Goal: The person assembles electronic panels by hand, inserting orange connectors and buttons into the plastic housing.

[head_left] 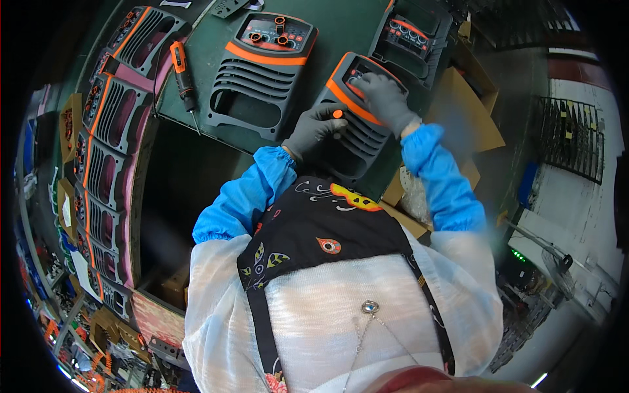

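Both my hands wear grey gloves. My left hand [313,132] pinches a small round orange knob [337,114] between thumb and fingers, just above the lower edge of a grey panel's orange band. This grey plastic front panel [362,135] with louvred slots and a handle opening lies on the green bench. Over its dark control face, my right hand [384,98] is bent with fingertips down on the face; whatever they grip is hidden under the glove. To the left lies a similar panel [255,78], with several orange-ringed knobs [280,25] on its control face.
An orange and black electric screwdriver [183,77] lies left of the panels on the green bench [216,134]. Several more panels [108,114] stand in a row along the left. Another panel [407,40] lies at the back right, near an open cardboard box [464,108].
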`<state>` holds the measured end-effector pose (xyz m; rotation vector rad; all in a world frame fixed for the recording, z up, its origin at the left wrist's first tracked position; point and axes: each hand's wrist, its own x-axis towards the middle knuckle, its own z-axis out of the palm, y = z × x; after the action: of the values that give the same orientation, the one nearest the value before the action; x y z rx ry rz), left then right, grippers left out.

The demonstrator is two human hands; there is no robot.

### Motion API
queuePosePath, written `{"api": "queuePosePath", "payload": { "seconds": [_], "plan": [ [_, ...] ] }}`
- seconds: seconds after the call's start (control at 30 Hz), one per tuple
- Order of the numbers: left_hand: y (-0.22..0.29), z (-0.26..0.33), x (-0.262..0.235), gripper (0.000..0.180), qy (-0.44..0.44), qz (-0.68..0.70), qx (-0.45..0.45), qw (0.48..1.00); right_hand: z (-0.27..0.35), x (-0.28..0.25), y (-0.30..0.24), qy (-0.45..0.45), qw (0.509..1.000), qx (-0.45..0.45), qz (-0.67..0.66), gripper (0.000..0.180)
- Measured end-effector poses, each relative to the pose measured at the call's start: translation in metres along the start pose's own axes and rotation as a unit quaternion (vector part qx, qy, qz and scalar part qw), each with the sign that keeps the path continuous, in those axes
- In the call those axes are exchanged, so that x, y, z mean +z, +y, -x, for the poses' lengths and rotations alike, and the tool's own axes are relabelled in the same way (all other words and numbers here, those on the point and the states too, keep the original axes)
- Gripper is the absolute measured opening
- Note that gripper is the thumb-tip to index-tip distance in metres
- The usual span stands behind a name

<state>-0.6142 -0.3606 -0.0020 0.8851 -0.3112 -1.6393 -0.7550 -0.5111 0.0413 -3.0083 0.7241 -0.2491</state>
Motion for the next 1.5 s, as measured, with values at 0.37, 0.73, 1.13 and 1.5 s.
{"api": "queuePosePath", "payload": {
  "seconds": [0.37, 0.73, 1.13, 1.5],
  "plan": [
    [0.016, 0.021, 0.045, 0.034, 0.104, -0.27, 0.113, 0.951, 0.023, -0.025, -0.056, -0.054, 0.924, 0.235, -0.296, 0.031],
    [0.001, 0.001, 0.009, 0.036, -0.018, -0.395, 0.024, 0.918, -0.033, -0.008, 0.013, -0.128, 0.967, 0.101, -0.195, 0.025],
    [0.01, -0.001, 0.011, 0.036, -0.016, -0.401, 0.009, 0.916, -0.039, 0.008, 0.018, -0.106, 0.973, 0.062, -0.194, 0.022],
    [0.008, -0.002, 0.01, 0.037, -0.034, -0.398, 0.013, 0.916, -0.036, 0.006, 0.013, -0.095, 0.978, 0.058, -0.177, 0.018]
  ]
}}
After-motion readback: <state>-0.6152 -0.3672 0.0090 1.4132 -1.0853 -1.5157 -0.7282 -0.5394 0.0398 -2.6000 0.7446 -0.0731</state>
